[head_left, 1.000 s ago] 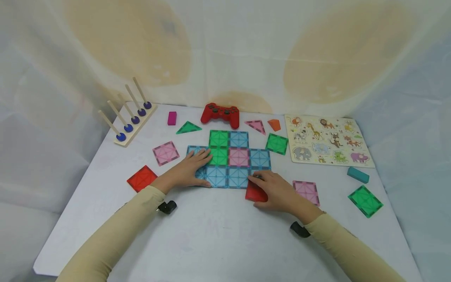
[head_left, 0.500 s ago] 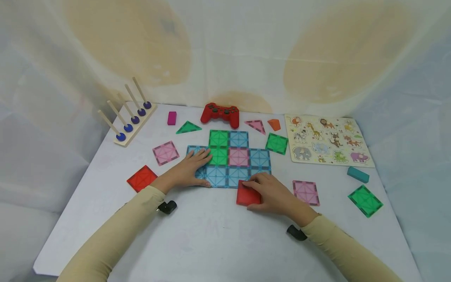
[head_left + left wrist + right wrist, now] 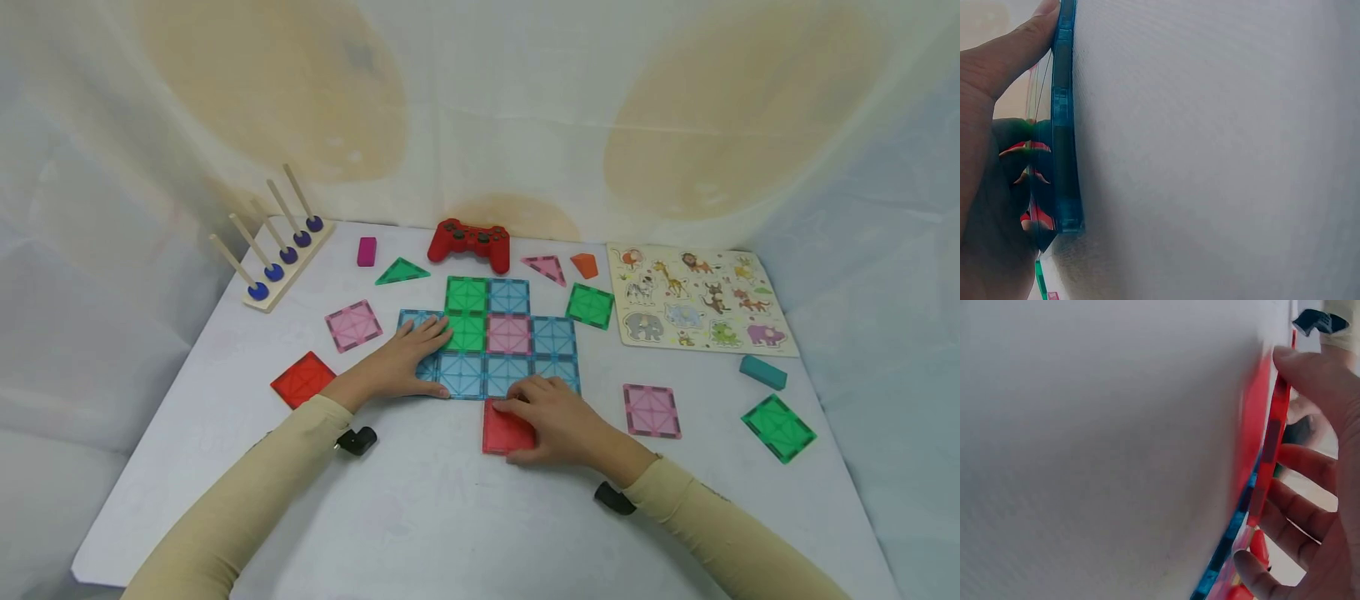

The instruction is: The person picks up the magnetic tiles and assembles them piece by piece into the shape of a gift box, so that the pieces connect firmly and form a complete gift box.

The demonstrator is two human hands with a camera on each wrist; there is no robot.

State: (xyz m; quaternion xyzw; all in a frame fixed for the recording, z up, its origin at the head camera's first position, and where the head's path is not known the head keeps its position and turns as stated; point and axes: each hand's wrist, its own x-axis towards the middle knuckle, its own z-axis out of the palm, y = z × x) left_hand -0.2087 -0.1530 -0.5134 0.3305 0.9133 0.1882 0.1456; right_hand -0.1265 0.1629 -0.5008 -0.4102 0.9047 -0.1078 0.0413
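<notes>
Evidently, a red square (image 3: pixel 501 432) was pinched between thumb and fingers by the right grip (image 3: pixel 558 421), just below the bottom row of a block of joined tiles (image 3: pixel 487 333) on the table (image 3: pixel 420 517). Whether the edges touched could not be told. The step in hand was judged to be the adding of this square to the block; for the next move, lining up its far edge with a blue tile (image 3: pixel 498 371) and laying it flat seemed called for. The block was steadied, it appeared, by the left grip (image 3: pixel 401 362), its fingers laid over the left end with nothing grasped. Ten joined tiles were counted: seven blue, two of them partly covered, two green tiles (image 3: pixel 467 294) and one pink tile (image 3: pixel 508 334). Around them, five more were left loose: two pink squares (image 3: pixel 352 326), two green squares (image 3: pixel 590 306) and one other red square (image 3: pixel 302 381). Farther back, one green triangle (image 3: pixel 402 271) and one pink triangle (image 3: pixel 546 268) were set, with one game controller (image 3: pixel 468 236) between them. Three small blocks were counted: one purple block (image 3: pixel 366 252), one orange block (image 3: pixel 584 265), one teal block (image 3: pixel 762 372). Farther out were placed one rack (image 3: pixel 296 263), with five pegs and five beads, and one animal board (image 3: pixel 701 300).
</notes>
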